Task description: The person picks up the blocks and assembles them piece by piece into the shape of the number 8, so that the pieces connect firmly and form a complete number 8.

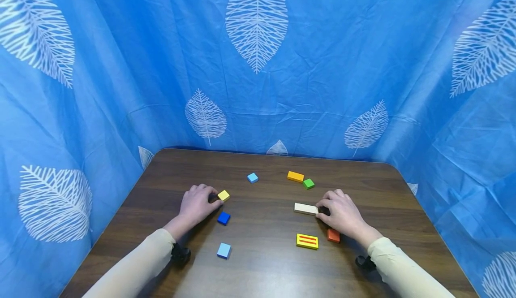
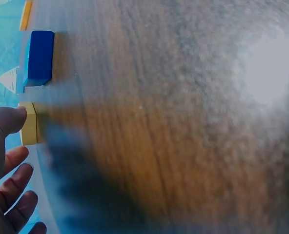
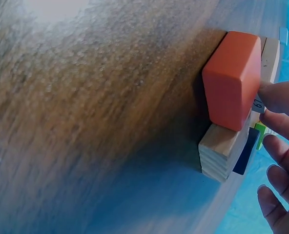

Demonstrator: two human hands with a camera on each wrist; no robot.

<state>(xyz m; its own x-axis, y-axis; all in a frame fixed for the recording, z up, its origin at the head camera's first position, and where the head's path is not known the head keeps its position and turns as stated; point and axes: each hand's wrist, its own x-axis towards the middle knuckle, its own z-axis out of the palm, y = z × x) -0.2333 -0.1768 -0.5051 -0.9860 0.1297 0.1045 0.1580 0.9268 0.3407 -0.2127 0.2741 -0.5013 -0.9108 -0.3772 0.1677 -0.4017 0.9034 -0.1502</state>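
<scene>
Left wrist view gives the left hand (image 1: 198, 205) up close: thumb at one side of the yellow block (image 1: 223, 195), index finger at the other, remaining fingers loosely bent; from the head view the far fingertips get lost. Right wrist view adds pieces I can't make out from the head: a wood-grained piece (image 3: 221, 152) with a layered end, a dark piece (image 3: 246, 152), both near the red block (image 1: 333, 235).

Table (image 1: 266, 226): rounded far corners, back edge close to the blue curtain (image 1: 306, 65); near edge out of frame. Wide strip of tabletop separates left-side and right-side blocks. Orange block (image 1: 295, 176) and green block (image 1: 308, 183) sit side by side toward the back, a small light blue block (image 1: 252, 178) left of them. Dark blue block (image 1: 223, 218) just nearer than the yellow one, larger light blue block (image 1: 224, 250) nearer again. Striped block (image 1: 307, 241) is left of the red one, slight gap.

Grip: left, narrow pinch on the yellow block. Right hand (image 1: 341, 211), narrow pinch at the right end of the pale block (image 1: 305, 209), which lies lengthwise away from the fingers. Can't tell how firm either is.
</scene>
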